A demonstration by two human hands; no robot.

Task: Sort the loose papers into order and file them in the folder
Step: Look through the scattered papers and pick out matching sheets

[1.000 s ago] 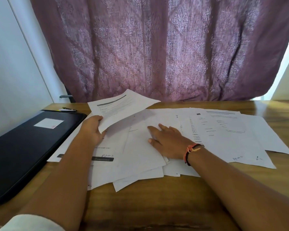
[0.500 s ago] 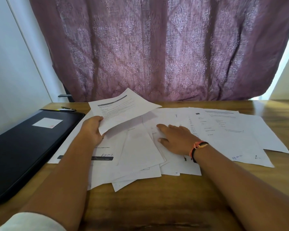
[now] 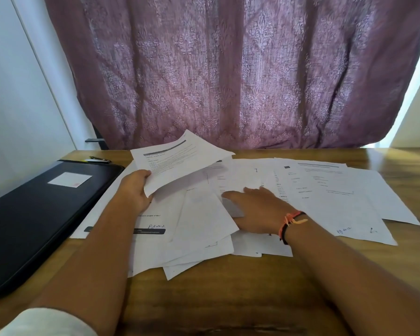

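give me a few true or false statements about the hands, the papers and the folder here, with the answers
1. The left hand holds a printed sheet lifted off the pile. True.
2. The black folder lies open with papers inside. False: it is closed, at the left of the table, with only a white label on its cover.
3. The right hand rests flat on the spread papers. True.
4. The right wrist is bare. False: it wears an orange and black band.
5. The papers are squared into one neat stack. False: they lie scattered and overlapping.
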